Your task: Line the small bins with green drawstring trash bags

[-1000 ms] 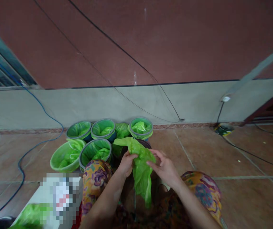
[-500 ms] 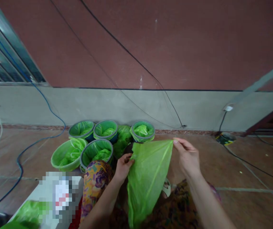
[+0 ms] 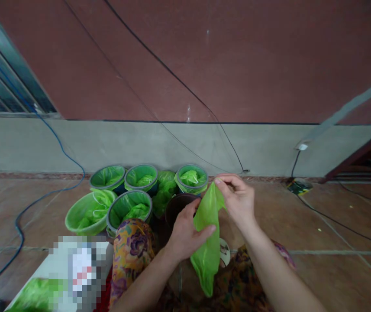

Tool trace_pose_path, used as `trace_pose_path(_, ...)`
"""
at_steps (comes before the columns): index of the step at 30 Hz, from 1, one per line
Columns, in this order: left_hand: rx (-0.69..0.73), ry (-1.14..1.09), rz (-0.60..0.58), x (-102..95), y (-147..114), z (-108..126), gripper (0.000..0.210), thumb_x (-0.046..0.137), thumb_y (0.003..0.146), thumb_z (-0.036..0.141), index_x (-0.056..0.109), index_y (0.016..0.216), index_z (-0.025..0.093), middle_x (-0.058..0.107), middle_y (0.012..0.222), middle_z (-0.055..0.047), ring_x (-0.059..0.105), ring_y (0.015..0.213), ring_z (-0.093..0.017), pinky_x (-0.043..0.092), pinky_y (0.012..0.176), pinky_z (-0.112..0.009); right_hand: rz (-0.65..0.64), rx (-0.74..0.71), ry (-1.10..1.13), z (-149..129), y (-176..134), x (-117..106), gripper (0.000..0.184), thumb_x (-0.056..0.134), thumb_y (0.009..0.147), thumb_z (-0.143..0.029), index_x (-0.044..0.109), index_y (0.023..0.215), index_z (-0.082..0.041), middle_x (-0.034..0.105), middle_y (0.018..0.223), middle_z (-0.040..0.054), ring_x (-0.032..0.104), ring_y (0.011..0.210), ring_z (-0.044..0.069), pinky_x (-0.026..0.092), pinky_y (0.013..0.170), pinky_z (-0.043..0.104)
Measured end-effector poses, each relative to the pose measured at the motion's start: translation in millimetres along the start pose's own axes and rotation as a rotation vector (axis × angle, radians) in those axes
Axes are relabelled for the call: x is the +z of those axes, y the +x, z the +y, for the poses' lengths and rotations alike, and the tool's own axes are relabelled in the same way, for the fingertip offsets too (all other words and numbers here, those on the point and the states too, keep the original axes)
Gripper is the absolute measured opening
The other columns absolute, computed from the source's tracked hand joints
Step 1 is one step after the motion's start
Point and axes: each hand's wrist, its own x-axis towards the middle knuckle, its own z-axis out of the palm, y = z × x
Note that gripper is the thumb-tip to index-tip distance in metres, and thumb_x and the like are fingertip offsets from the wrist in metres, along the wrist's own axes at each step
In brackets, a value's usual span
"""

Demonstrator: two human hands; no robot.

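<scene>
A thin, see-through green bag (image 3: pixel 206 247) hangs in front of me, narrowed into folds and pointed at its lower end. My right hand (image 3: pixel 239 199) pinches its top corner between thumb and fingers. Lower down, my left hand (image 3: pixel 187 234) has its thumb across the front of the bag and its fingers partly hidden behind it. Just beyond the left hand stands a dark brown bucket (image 3: pixel 175 208); what it holds is hidden. Both hands are above my knees, which are covered in flowered cloth (image 3: pixel 135 245).
Several bins (image 3: pixel 130 195) lined with green film, a pale green basin (image 3: pixel 75 214) and a bulging green bag (image 3: pixel 164 195) stand by the wall. A white box (image 3: pixel 39 266) with green material lies at lower left. A blue hose (image 3: pixel 42 199) and black cable (image 3: pixel 341 227) cross the floor.
The bag was spread wide and is now gathered narrow. My left hand has moved right across it, and my right hand has come slightly left and up, towards the left hand.
</scene>
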Motion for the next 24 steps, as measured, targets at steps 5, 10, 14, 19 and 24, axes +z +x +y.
trace_pose_path(5,-0.063,0.154,-0.018,27.5,-15,-9,0.076,0.066,0.072,0.033,0.036,0.141,0.021,0.056,0.131,-0.010,0.053,0.119,-0.029,0.040,0.102,-0.045,0.049,-0.120,-0.125,-18,18,5,0.014,0.062,0.081,-0.032,0.065,0.074,-0.020,0.068,0.079,0.0022,0.063,0.080,0.017,0.048,0.078,0.032)
trace_pose_path(10,-0.101,0.186,0.056,38.3,-27,1,0.091,0.070,0.068,0.039,0.027,0.146,0.020,0.042,0.144,-0.015,0.040,0.131,-0.034,0.027,0.109,-0.050,0.165,-0.194,-0.284,-28,34,8,0.015,0.059,0.082,-0.031,0.062,0.072,-0.021,0.066,0.077,0.0018,0.062,0.079,0.017,0.047,0.079,0.032)
trace_pose_path(14,-0.117,0.161,0.228,49.6,-27,16,0.104,0.076,0.062,0.045,0.024,0.148,0.017,0.033,0.149,-0.019,0.029,0.136,-0.040,0.016,0.112,-0.053,0.180,-0.232,-0.367,-39,41,17,0.014,0.058,0.082,-0.030,0.059,0.070,-0.021,0.064,0.078,0.0014,0.060,0.078,0.017,0.046,0.082,0.034)
trace_pose_path(19,-0.135,0.139,0.253,36.7,-14,-9,0.058,0.059,0.076,0.022,0.051,0.133,0.020,0.059,0.126,-0.015,0.052,0.118,-0.033,0.032,0.104,-0.045,0.204,-0.232,-0.359,-48,58,9,0.016,0.057,0.082,-0.031,0.060,0.072,-0.020,0.061,0.076,0.0011,0.058,0.076,0.016,0.045,0.080,0.033)
trace_pose_path(24,-0.208,0.051,0.163,-23.9,-3,-40,0.028,0.054,0.082,0.025,0.070,0.103,0.021,0.072,0.095,-0.008,0.065,0.087,-0.025,0.045,0.081,-0.032,0.238,-0.112,-0.311,-20,87,-32,0.019,0.061,0.079,-0.036,0.062,0.074,-0.018,0.062,0.071,0.0004,0.056,0.068,0.014,0.045,0.070,0.029)
